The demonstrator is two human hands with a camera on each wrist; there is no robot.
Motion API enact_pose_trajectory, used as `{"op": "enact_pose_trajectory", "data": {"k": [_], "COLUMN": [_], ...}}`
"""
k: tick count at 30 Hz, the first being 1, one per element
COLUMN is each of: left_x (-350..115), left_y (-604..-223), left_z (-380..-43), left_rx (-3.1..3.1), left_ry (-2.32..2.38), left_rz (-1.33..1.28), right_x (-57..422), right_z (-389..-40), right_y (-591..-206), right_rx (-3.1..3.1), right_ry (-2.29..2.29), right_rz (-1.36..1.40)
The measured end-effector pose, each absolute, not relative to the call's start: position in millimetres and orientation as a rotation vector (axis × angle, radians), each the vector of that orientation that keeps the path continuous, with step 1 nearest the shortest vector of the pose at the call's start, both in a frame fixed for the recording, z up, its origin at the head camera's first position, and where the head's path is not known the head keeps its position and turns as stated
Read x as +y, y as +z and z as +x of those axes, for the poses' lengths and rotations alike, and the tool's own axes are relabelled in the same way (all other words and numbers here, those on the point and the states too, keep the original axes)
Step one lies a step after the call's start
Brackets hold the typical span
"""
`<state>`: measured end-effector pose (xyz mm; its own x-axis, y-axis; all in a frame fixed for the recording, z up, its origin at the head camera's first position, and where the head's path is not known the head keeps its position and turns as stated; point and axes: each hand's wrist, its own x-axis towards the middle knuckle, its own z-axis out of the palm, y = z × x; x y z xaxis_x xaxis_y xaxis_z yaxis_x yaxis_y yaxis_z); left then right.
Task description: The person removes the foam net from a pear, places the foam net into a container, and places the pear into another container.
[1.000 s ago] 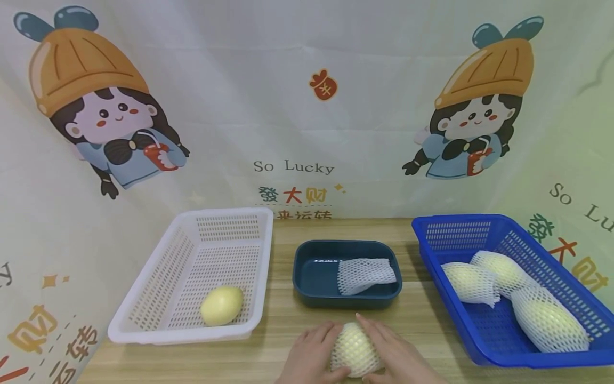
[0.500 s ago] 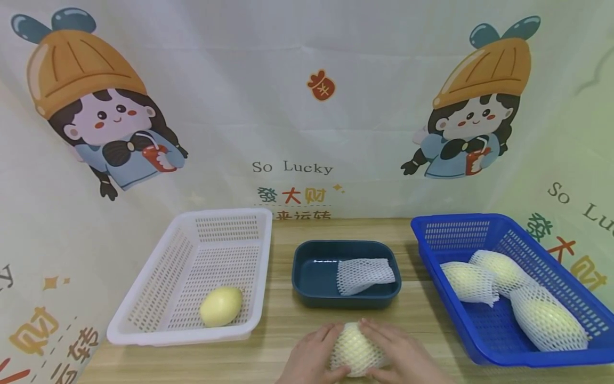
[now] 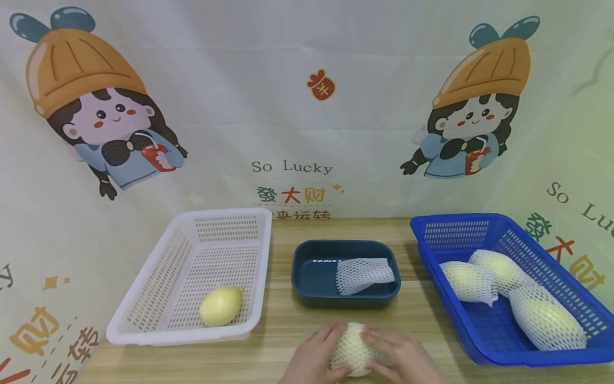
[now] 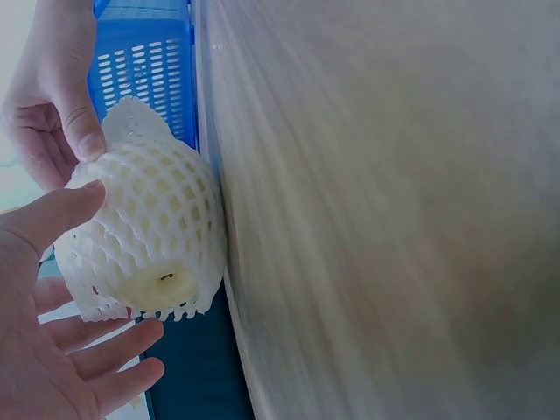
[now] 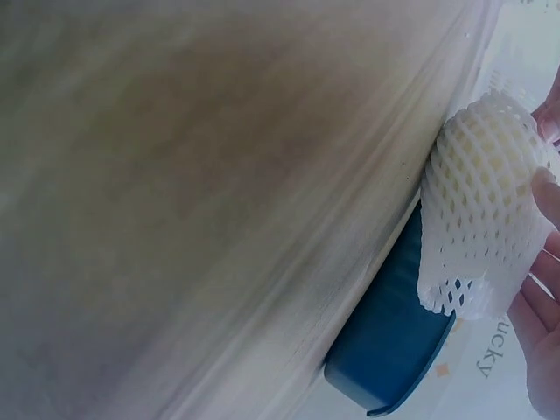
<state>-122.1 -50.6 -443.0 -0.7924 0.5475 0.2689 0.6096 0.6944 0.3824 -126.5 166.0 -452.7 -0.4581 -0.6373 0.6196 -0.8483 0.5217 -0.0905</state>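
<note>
A pale yellow melon in a white foam net [image 3: 354,349] is between my two hands at the table's front. My left hand [image 3: 318,354] holds its left side, thumb on the net and fingers reaching behind, as the left wrist view shows. My right hand [image 3: 400,354] grips the net on the other side with thumb and fingers. In the left wrist view, the melon's stem end [image 4: 164,282] shows bare at the net's open edge. The right wrist view shows loose net [image 5: 459,293] extending past the melon near my right hand's fingers.
A white basket [image 3: 144,336] at the left holds one bare yellow melon [image 3: 220,306]. A dark teal tray [image 3: 314,274] with a flat foam net [image 3: 364,274] stands just behind my hands. At the right, a blue basket [image 3: 494,330] holds three netted melons [image 3: 547,317].
My right hand's fingertips have drawn back slightly toward me and now bend more over the net. The left hand and the melon stay nearly in place.
</note>
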Motion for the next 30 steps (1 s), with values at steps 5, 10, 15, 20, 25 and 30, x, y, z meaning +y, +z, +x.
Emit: {"op": "enact_pose_trajectory", "data": {"k": [5, 10, 15, 20, 25, 30], "left_x": [-50.1, -49.7, -49.6, -49.6, -48.8, -46.1], "left_y": [-441.7, -441.7, -442.4, -442.8, -443.7, -445.0], "left_z": [-122.2, -121.4, -120.8, -120.7, -121.1, -121.2], "left_rx": [-2.761, -2.793, -2.809, -2.807, -2.736, -2.717], "left_ry": [-0.687, -0.694, -0.702, -0.719, -0.713, -0.687], "left_rz": [-0.955, -0.938, -0.925, -0.939, -0.987, -0.976], "right_x": [165.8, 167.2, 167.6, 167.2, 166.7, 166.6], "right_z": [-127.5, -124.9, -124.1, -123.7, -124.1, -124.4], "right_y": [-453.5, -455.0, -455.0, -452.3, -452.6, -453.9], "right_rx": [-2.169, -2.402, -2.518, -2.469, -2.320, -2.227], "right_ry": [0.555, 0.497, 0.463, 0.460, 0.439, 0.455], "right_rz": [1.230, 1.183, 1.184, 1.202, 1.226, 1.237]}}
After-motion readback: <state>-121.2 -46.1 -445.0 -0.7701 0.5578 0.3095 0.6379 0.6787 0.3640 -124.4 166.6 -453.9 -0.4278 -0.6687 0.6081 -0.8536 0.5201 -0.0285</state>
